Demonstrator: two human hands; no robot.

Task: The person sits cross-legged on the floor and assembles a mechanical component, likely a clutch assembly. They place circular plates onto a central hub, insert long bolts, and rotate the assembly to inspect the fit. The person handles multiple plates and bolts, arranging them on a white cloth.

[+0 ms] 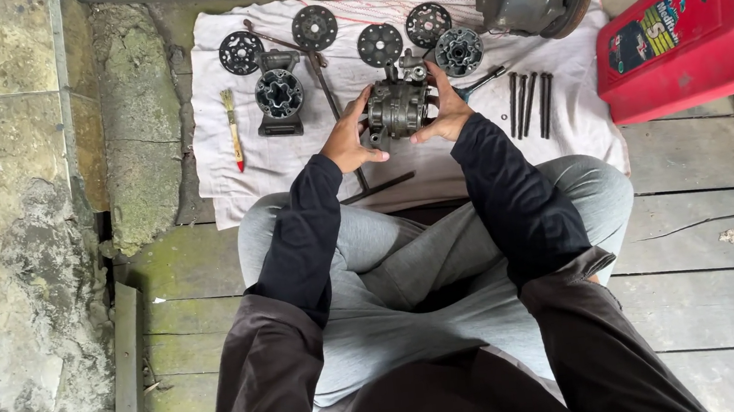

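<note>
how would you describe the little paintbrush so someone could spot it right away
Find the white cloth spread on the wooden planks in front of the seated person. Near its left edge, left of the dark metal housing, lies a small brush. It alone is slim, with a pale handle and red tip.

**Grey metal block held between two hands**

The metal block [397, 107] is a chunky, dark grey casting, dull and greasy-looking, with ribbed sides and a rounded body. A smaller knobbly fitting stands up from its far end. It is lifted clear of the white cloth, tilted slightly with one face turned up toward the camera. The left hand [347, 141] clasps its left side, thumb over the near edge and fingers curled round the far side. The right hand [445, 112] clasps its right side in the same way, fingers spread over the top. The block sits in the middle of the scene, just beyond the person's knees.
</note>
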